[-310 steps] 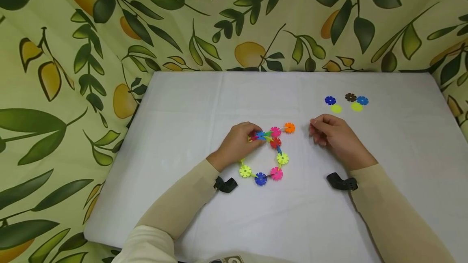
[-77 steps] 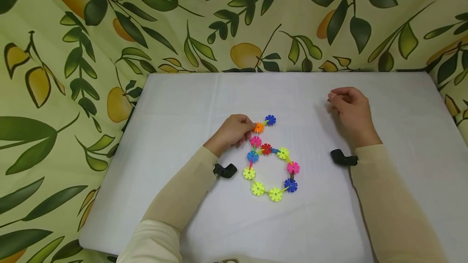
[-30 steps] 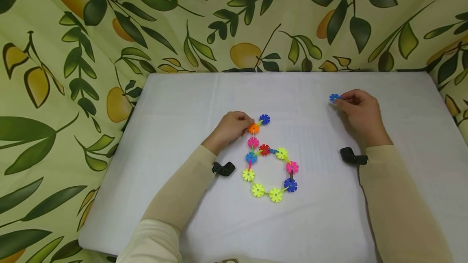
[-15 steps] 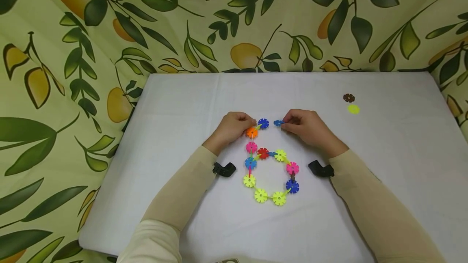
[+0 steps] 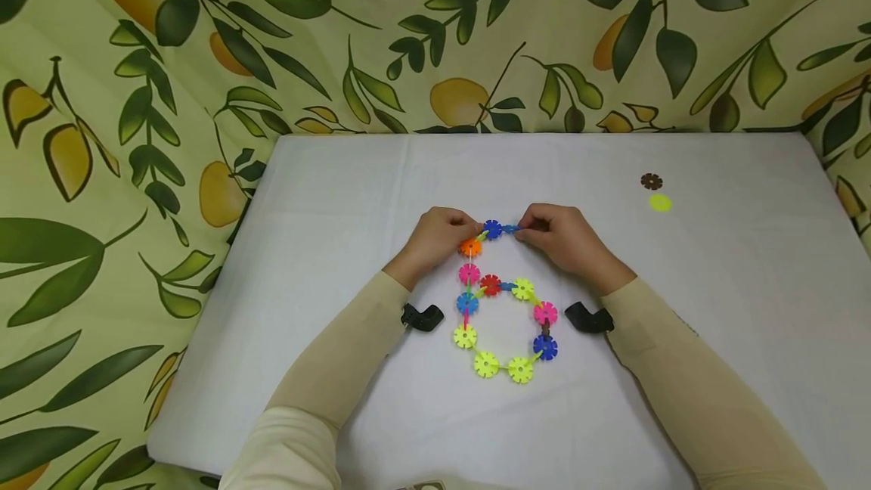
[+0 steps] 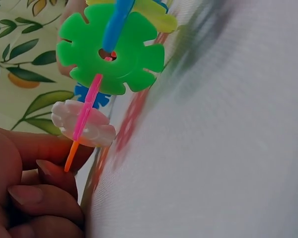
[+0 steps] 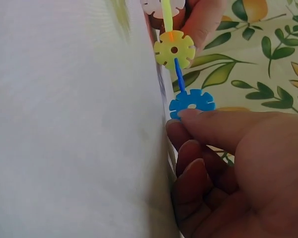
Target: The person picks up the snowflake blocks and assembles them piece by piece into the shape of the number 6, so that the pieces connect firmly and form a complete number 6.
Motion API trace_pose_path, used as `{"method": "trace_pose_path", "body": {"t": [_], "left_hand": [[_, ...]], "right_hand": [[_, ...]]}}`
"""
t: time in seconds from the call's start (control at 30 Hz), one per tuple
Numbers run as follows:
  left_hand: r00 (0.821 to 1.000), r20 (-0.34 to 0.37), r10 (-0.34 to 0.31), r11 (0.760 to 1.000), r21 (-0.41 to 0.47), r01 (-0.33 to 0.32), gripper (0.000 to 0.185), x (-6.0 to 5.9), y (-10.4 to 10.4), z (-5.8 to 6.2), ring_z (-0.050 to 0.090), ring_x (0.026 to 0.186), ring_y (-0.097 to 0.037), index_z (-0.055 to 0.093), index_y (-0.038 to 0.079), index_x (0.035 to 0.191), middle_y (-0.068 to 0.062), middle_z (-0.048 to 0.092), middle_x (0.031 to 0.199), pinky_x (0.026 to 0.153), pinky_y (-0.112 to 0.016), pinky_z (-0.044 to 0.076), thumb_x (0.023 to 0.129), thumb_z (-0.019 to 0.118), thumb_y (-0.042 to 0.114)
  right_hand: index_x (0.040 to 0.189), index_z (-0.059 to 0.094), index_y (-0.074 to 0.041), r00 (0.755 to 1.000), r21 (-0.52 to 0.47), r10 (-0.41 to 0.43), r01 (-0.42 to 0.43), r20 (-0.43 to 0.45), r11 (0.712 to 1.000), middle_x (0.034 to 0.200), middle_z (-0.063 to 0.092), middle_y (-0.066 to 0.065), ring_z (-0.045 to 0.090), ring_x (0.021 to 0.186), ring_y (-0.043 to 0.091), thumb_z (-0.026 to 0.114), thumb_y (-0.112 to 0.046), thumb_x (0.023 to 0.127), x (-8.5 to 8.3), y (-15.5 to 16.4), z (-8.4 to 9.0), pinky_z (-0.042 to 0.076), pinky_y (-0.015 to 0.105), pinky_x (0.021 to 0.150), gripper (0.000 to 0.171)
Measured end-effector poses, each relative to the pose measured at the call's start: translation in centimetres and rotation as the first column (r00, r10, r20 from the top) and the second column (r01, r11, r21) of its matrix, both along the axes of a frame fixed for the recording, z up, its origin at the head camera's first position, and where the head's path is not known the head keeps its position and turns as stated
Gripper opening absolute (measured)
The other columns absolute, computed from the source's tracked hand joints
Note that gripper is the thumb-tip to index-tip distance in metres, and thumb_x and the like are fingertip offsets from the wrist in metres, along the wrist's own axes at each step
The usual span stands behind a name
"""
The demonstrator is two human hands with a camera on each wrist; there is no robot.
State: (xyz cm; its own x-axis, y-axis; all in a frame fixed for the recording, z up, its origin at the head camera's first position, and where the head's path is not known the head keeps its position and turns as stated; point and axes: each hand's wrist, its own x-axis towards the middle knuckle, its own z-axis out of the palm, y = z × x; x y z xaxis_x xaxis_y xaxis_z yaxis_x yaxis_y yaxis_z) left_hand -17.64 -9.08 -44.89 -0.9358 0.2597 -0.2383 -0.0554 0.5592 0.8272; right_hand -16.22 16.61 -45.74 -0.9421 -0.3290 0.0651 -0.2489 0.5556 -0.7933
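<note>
Notched plastic snowflake discs are joined edge to edge in a colourful chain, laid as a loop with a tail rising from its left side. My left hand (image 5: 440, 242) pinches the tail at the orange disc (image 5: 471, 247), seen edge-on in the left wrist view beside a white disc (image 6: 84, 124). Beyond the orange one stands a dark blue disc (image 5: 493, 230). My right hand (image 5: 566, 239) pinches a light blue disc (image 7: 192, 101) between thumb and finger, its edge meeting the dark blue disc. A yellow disc (image 7: 174, 50) shows just past them in the right wrist view.
On the white-covered table (image 5: 327, 195), a brown disc (image 5: 651, 181) and a yellow disc (image 5: 660, 203) lie loose at the back right. Leaf-patterned cloth (image 5: 381, 36) hangs behind and to the left. Black wrist cameras (image 5: 589, 318) sit on both sleeves.
My right hand has brought the light blue disc from the back right to the tail's end, and it now meets the dark blue disc. My left hand keeps hold of the chain.
</note>
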Motion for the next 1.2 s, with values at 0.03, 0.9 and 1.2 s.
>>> {"method": "trace_pose_path", "body": {"t": [0.03, 0.9, 1.2], "left_hand": [[1.0, 0.001, 0.004, 1.0, 0.002, -0.004, 0.024, 0.0, 0.0, 0.0, 0.064, 0.1, -0.02, 0.086, 0.014, 0.104, 0.004, 0.076, 0.099, 0.088, -0.037, 0.052, 0.105, 0.074, 0.035], [0.997, 0.051, 0.066, 0.997, 0.023, -0.067, 0.02, 0.0, 0.7, 0.0, 0.061, 0.094, -0.019, 0.086, 0.011, 0.1, 0.0, 0.073, 0.091, 0.079, -0.032, 0.049, 0.104, 0.077, 0.028], [0.991, 0.093, 0.101, 0.986, 0.125, -0.112, 0.019, 0.1, 0.7, -0.1, 0.06, 0.088, -0.02, 0.084, 0.007, 0.092, -0.005, 0.07, 0.086, 0.072, -0.031, 0.048, 0.104, 0.077, 0.02]], "right_hand": [[0.093, 0.074, -0.008, 1.0, -0.001, 0.002, -0.002, 0.0, 1.0, 0.095, 0.074, 0.007, 0.06, 0.084, 0.025, 0.08, -0.004, 0.101, 0.0, 0.0, 0.0, 0.049, 0.033, 0.074, 0.011], [0.09, 0.076, -0.008, 0.999, 0.016, 0.037, -0.036, -0.033, 0.999, 0.092, 0.074, 0.007, 0.062, 0.084, 0.025, 0.08, -0.001, 0.1, -0.1, -1.0, -0.1, 0.053, 0.042, 0.077, 0.012], [0.088, 0.077, -0.008, 0.996, 0.003, 0.052, -0.052, -0.075, 0.999, 0.09, 0.075, 0.005, 0.064, 0.083, 0.024, 0.081, 0.002, 0.098, -0.3, -1.3, -0.2, 0.053, 0.042, 0.076, 0.014]]}}
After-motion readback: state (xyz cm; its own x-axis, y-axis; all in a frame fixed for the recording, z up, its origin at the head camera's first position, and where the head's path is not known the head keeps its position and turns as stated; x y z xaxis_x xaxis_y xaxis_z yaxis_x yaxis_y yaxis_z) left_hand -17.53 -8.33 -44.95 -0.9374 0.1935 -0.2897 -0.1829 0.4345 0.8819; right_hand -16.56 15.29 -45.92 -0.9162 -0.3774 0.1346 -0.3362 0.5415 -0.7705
